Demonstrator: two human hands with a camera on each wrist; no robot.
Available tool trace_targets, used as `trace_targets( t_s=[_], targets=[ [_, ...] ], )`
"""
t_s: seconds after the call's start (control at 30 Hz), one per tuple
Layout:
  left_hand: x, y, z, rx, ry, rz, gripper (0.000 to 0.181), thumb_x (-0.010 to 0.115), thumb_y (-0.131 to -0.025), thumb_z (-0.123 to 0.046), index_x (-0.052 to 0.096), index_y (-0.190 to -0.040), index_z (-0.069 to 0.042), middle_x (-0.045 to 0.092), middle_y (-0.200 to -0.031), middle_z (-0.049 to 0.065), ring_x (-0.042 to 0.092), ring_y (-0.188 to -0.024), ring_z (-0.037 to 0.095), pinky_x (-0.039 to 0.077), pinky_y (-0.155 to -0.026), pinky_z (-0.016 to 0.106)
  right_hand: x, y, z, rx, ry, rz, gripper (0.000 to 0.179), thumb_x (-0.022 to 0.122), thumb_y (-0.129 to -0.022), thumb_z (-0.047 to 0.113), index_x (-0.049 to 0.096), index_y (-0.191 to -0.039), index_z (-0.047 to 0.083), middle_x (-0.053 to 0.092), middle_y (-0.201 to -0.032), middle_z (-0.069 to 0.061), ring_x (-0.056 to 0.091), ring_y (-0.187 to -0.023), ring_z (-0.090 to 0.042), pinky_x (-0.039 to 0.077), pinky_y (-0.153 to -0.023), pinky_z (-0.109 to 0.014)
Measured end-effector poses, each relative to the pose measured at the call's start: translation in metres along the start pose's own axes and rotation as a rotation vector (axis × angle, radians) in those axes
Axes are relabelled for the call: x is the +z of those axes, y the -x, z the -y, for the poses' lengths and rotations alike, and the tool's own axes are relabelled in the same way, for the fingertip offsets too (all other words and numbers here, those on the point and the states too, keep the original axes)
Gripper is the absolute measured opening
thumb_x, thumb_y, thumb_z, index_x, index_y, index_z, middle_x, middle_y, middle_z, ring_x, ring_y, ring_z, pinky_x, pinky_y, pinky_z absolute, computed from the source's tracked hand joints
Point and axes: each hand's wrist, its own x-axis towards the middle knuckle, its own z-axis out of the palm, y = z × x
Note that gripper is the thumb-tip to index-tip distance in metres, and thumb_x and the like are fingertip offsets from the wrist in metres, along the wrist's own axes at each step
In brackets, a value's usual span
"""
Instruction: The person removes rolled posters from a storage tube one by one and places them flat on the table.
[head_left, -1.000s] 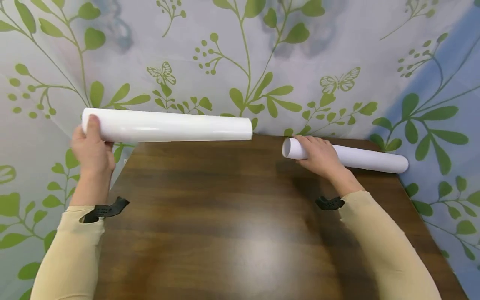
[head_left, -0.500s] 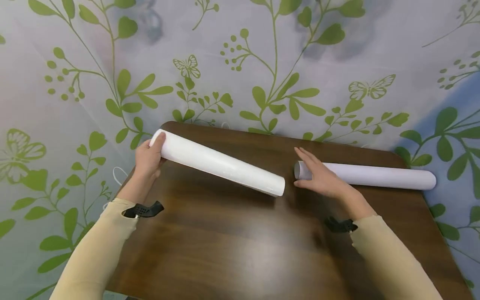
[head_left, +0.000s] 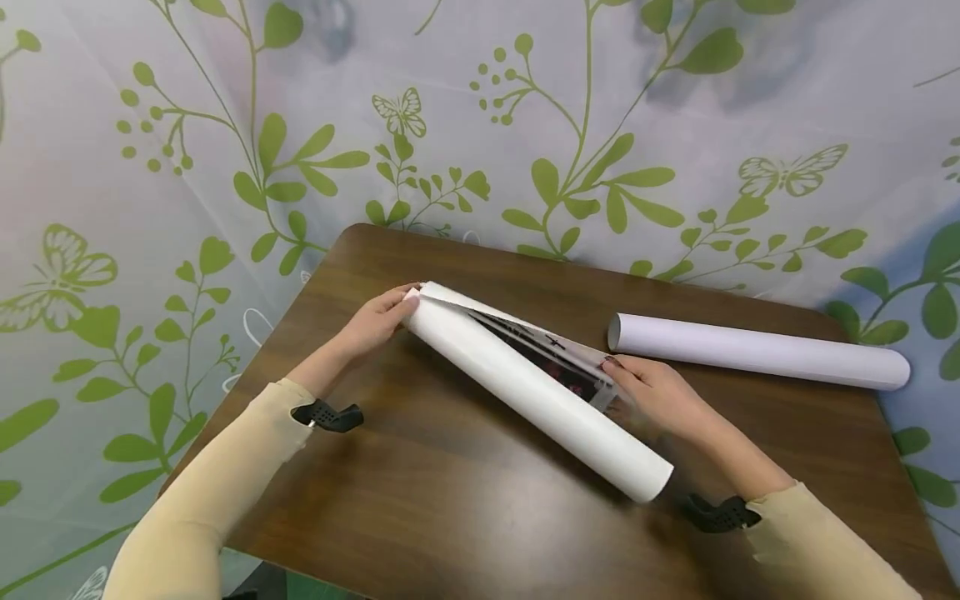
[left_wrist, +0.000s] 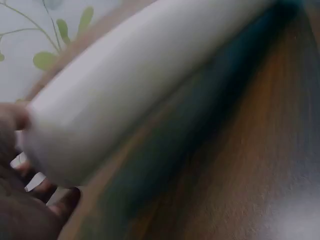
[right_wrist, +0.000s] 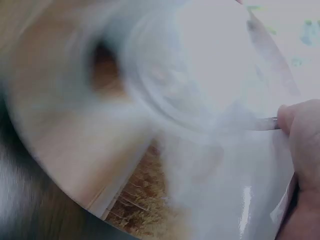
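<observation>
A rolled white poster [head_left: 547, 404] slants across the table in the head view, its loose edge lifted so that a dark printed picture shows inside. My left hand [head_left: 367, 325] holds its far left end between thumb and fingers. My right hand [head_left: 663, 396] pinches the lifted edge near the right end. Blurred in the left wrist view, the white roll [left_wrist: 140, 75] has the left hand's fingers [left_wrist: 57, 205] at its end. In the right wrist view, the right thumb [right_wrist: 297, 120] pinches the sheet's edge, and a brown printed patch [right_wrist: 145, 200] is visible.
A second rolled white sheet [head_left: 757, 350] lies at the back right of the brown wooden table [head_left: 420, 483]. Behind the table hangs a pale curtain [head_left: 450, 50] with green leaves and butterflies. A thin white cord [head_left: 258, 325] hangs by the left edge.
The right hand has left the second roll and now pinches the poster's edge. The left hand has brought the poster lower and toward the middle, and its roll has begun to open.
</observation>
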Motion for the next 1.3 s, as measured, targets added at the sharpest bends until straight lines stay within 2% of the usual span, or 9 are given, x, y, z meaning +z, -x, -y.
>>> trace_targets(
  t_s=[0.1,0.33,0.5,0.63,0.83,0.93,1.07,1.2,1.3],
  targets=[
    [-0.007,0.004,0.006,0.023,-0.092,0.106,0.039,0.057,-0.107,-0.025,0.058,-0.134,0.003,0.043,-0.155,0.012,0.042,-0.139,0.027,0.038,-0.11,0.053,-0.006,-0.001,-0.008,0.082,-0.027,0.022,0.047,0.038,-0.11,0.052,0.073,-0.116,0.02,0.068,-0.111,-0.004,0.059,-0.1,-0.024,0.045,-0.085,-0.045],
    [-0.016,0.006,0.012,-0.079,-0.033,0.213,0.042,0.062,-0.105,-0.02,0.051,-0.138,0.003,0.055,-0.134,0.019,0.056,-0.12,0.028,0.041,-0.108,0.053,-0.008,-0.002,-0.015,0.121,-0.001,0.025,0.048,0.038,-0.11,0.051,0.073,-0.112,0.019,0.068,-0.101,-0.005,0.057,-0.088,-0.024,0.045,-0.076,-0.041],
    [-0.023,0.006,0.011,-0.121,0.002,0.153,0.043,0.053,-0.109,-0.027,0.053,-0.134,0.008,0.052,-0.135,0.021,0.056,-0.119,0.028,0.042,-0.109,0.051,-0.005,-0.002,-0.011,0.062,0.113,-0.009,0.042,0.039,-0.11,0.05,0.064,-0.097,0.019,0.06,-0.081,0.001,0.056,-0.08,-0.022,0.043,-0.074,-0.041],
    [-0.027,0.005,0.013,-0.111,-0.14,0.092,0.038,0.059,-0.106,-0.028,0.059,-0.127,0.004,0.06,-0.123,0.016,0.058,-0.106,0.024,0.048,-0.098,0.046,-0.002,-0.003,-0.008,0.044,0.152,-0.01,0.039,0.04,-0.11,0.046,0.06,-0.092,0.018,0.054,-0.075,0.003,0.053,-0.074,-0.02,0.041,-0.07,-0.04],
    [-0.024,0.003,0.014,-0.054,-0.257,-0.01,0.051,0.058,-0.106,-0.029,0.047,-0.144,0.003,0.054,-0.136,0.021,0.053,-0.119,0.031,0.044,-0.097,0.048,0.001,-0.003,-0.006,0.049,0.154,0.002,0.041,0.043,-0.109,0.048,0.066,-0.124,0.017,0.07,-0.108,-0.006,0.064,-0.101,-0.03,0.047,-0.085,-0.051],
    [-0.021,0.004,0.012,0.069,-0.343,-0.116,0.057,0.057,-0.106,-0.025,0.038,-0.154,0.0,0.043,-0.15,0.022,0.045,-0.135,0.035,0.04,-0.107,0.049,0.002,-0.003,-0.007,0.053,0.142,0.005,0.051,0.045,-0.108,0.051,0.06,-0.142,0.016,0.065,-0.134,-0.01,0.059,-0.123,-0.035,0.044,-0.097,-0.059],
    [-0.011,0.007,0.006,0.372,-0.658,-0.165,0.056,0.064,-0.1,-0.02,0.047,-0.151,-0.005,0.044,-0.15,0.018,0.04,-0.139,0.036,0.032,-0.112,0.053,0.002,-0.003,-0.007,0.034,0.129,-0.013,0.055,0.051,-0.105,0.052,0.057,-0.146,0.016,0.063,-0.138,-0.01,0.059,-0.125,-0.033,0.045,-0.098,-0.057],
    [0.004,0.008,0.003,0.704,-0.992,-0.014,0.058,0.074,-0.092,-0.025,0.056,-0.144,-0.009,0.05,-0.148,0.015,0.041,-0.139,0.036,0.029,-0.115,0.055,0.002,-0.003,-0.004,-0.003,0.135,-0.038,0.059,0.056,-0.103,0.052,0.055,-0.148,0.014,0.063,-0.138,-0.008,0.061,-0.121,-0.029,0.047,-0.096,-0.054],
    [0.017,0.009,0.005,0.853,-1.158,0.119,0.064,0.077,-0.09,-0.034,0.056,-0.146,-0.012,0.049,-0.15,0.016,0.041,-0.14,0.036,0.026,-0.117,0.056,0.003,-0.004,0.003,-0.033,0.172,-0.033,0.064,0.056,-0.102,0.055,0.05,-0.152,0.015,0.058,-0.144,-0.009,0.057,-0.127,-0.03,0.045,-0.098,-0.055]
  ],
)
